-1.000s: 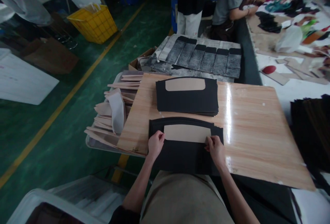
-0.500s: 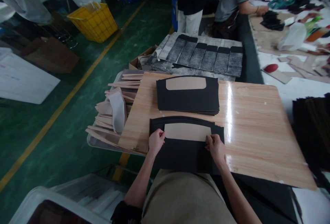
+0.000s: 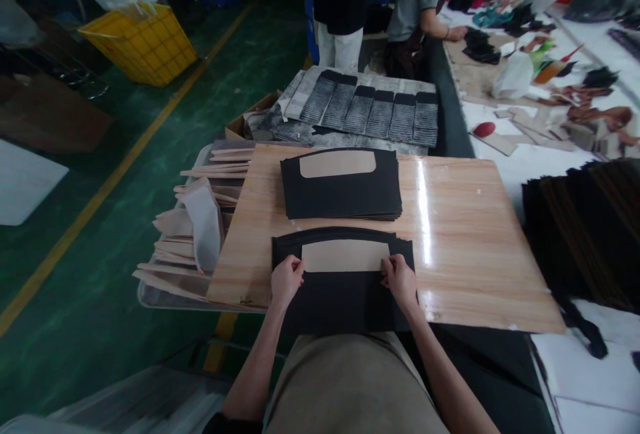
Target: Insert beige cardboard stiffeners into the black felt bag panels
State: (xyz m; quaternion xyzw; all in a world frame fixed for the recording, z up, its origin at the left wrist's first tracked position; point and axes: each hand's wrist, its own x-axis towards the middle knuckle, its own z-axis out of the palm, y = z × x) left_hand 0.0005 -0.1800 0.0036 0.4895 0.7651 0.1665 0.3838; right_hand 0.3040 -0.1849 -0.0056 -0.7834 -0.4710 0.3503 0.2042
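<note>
A beige strip with a slightly curved top edge lies on the near stack of black pieces. My left hand pinches the strip's left end between thumb and fingers. At its right end, my right hand has its fingers pressed together on the strip's lower corner. Both hands rest over the black pieces. Just beyond is a second black stack, with a beige strip on its top piece.
The stacks are on a wood-grain board. Left of it, a grey tray holds beige pieces. Dark striped panels lie behind. A black pile stands at right. Two people are beyond, one with a hand at the cluttered table.
The view has shifted, so the board and stacks appear further left. Both hands keep their places at the ends of the beige strip.
</note>
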